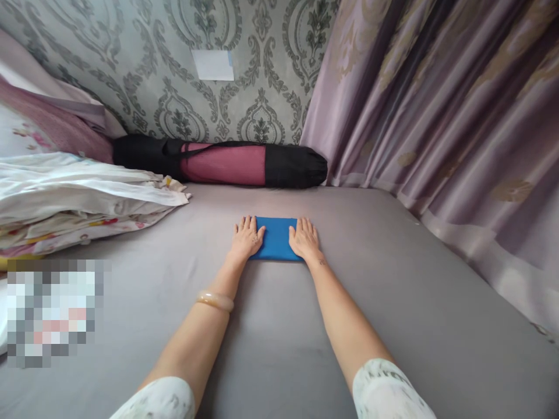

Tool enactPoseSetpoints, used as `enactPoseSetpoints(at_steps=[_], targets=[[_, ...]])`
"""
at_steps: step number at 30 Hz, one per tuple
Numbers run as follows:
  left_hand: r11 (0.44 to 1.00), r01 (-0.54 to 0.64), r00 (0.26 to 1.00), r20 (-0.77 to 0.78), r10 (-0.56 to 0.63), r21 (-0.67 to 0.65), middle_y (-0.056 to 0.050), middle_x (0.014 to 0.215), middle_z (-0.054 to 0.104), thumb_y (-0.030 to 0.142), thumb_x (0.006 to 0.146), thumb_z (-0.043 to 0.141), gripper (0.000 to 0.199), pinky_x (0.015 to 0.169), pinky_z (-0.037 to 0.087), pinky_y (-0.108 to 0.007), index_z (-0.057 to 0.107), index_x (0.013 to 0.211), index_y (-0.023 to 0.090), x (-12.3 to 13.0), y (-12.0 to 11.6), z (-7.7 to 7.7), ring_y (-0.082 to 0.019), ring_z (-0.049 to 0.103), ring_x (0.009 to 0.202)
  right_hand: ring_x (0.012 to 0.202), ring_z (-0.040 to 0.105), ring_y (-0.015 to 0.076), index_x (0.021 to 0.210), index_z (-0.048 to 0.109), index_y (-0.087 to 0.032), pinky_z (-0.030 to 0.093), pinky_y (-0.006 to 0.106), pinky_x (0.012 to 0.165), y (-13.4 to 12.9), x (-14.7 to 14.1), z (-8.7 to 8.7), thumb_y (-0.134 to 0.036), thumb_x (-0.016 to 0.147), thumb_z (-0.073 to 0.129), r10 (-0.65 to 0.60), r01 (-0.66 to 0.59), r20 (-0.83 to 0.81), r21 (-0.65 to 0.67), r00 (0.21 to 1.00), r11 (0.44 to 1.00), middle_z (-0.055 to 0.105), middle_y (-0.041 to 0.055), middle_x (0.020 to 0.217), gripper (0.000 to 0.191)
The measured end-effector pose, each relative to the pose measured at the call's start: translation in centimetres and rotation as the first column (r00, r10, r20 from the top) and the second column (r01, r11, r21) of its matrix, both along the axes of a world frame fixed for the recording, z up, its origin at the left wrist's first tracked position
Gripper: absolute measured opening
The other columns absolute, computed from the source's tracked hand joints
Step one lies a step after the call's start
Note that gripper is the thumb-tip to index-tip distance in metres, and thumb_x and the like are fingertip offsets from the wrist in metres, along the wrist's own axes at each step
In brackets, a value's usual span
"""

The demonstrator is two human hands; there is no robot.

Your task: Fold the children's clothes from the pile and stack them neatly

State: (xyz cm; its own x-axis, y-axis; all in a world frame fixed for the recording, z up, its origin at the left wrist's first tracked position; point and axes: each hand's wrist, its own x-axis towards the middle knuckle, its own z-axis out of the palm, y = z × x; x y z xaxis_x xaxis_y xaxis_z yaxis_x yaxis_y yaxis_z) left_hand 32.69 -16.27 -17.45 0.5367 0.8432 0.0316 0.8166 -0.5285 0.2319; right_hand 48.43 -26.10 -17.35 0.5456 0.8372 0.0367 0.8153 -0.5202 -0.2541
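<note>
A blue cloth (276,240) is being held flat on a grey bed (393,302), near its middle, between two bare hands. The cloth is being seen as a neat rectangle, its long sides running from left to right. Its left edge is being covered by the left hand (248,238), laid palm down with fingers pointing away and the thumb resting on the blue. Its right edge is being covered in the same way by the right hand (304,238), the thumb turned inward. Both hands are being kept flat, fingers extended rather than curled around anything. A pale bangle (215,301) is being worn on the left forearm. Beyond the cloth, well apart from it, a black and pink bag (222,164) is being stretched lengthwise along the wall (262,41), on which a white paper (213,65) is being displayed. The bed is being bordered on the right by a mauve curtain (419,99). At the left, rumpled bedding (82,195) is being heaped, and something below it is being hidden by pixelation.
</note>
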Motion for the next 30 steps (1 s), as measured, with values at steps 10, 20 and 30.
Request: enactPoseSetpoints(at_steps=[10,20,30], targets=[[0.998,-0.039,0.999,-0.035,0.037,-0.041,-0.011,0.158,0.023,0.050,0.098,0.013,0.068,0.117,0.018,-0.050,0.026,0.152,0.011,-1.5,0.7,-0.1,-0.030,0.017,0.146,0.145,0.018,0.0255,0.150,0.027,-0.004,0.013,0.045,0.117,-1.0,1.0,0.1,-0.038,0.100,0.014,-0.036,0.037,-0.028,0.012,0.999,0.999,0.026,0.0140,0.157,0.061],[0.991,-0.076,0.997,-0.023,0.079,0.109,-0.017,0.156,0.028,0.046,0.098,0.014,0.067,0.117,0.015,-0.053,0.037,0.146,0.006,-0.5,-1.2,1.5,-0.031,0.017,0.146,0.147,0.013,0.0273,0.149,0.028,-0.004,0.009,0.050,0.117,-1.0,-0.3,1.4,-0.038,0.100,0.015,-0.053,0.051,0.034,0.058,0.998,0.997,0.021,0.0152,0.158,0.062],[0.990,0.030,0.998,-0.050,-0.024,0.134,-0.020,0.156,0.024,0.040,0.098,0.018,0.065,0.119,0.011,-0.047,0.031,0.148,0.000,1.8,-5.4,0.2,-0.030,0.015,0.147,0.146,0.016,0.0266,0.147,0.031,-0.001,0.007,0.047,0.117,-0.8,-5.2,1.1,-0.031,0.097,0.022,0.050,-0.055,0.078,0.060,0.996,0.997,0.025,0.0158,0.157,0.059]])
